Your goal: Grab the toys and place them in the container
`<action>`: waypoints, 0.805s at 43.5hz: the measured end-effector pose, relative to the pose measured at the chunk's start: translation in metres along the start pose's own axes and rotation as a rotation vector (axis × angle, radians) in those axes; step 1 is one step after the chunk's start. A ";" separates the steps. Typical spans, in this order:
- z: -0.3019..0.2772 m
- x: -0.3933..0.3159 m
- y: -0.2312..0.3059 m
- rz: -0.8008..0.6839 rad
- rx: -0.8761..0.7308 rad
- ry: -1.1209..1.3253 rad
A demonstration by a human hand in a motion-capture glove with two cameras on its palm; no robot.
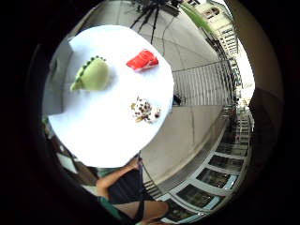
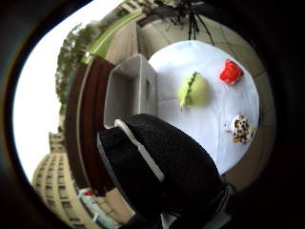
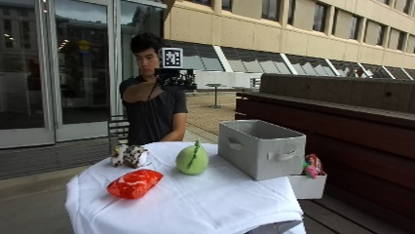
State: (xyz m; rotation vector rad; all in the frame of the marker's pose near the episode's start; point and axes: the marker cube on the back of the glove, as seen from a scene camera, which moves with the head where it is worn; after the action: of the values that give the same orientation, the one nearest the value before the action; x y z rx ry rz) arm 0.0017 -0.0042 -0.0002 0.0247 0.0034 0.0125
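A dark short-sleeved T-shirt [image 3: 156,114] is worn. The right hand [image 2: 157,171] is covered by a black textured glove edged with white.

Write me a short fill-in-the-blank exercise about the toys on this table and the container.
1. The number of toys lying on the white tablecloth is ____.
2. The grey container has ____ toys inside it, as the thumb side palm view shows.
3. Of the toys, the one nearest the container is the ____ one.
4. The gloved right hand is raised in the air and touches ____ of the toys.

Missing words: three; no; green; none
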 end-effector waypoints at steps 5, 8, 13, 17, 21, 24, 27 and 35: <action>-0.002 0.002 0.002 0.029 0.012 0.012; -0.002 0.005 0.000 0.011 0.017 0.018; -0.005 0.005 0.006 0.032 -0.011 0.026; -0.009 0.010 0.016 0.100 0.002 0.059; -0.002 0.037 0.015 0.008 0.108 0.077; 0.003 0.056 0.028 0.077 0.045 0.070; 0.016 0.080 0.031 0.076 0.049 0.057; 0.074 0.139 0.019 0.087 0.007 0.071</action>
State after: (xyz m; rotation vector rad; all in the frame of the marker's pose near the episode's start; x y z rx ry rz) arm 0.1402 0.0150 0.0737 0.0318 0.0739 0.1001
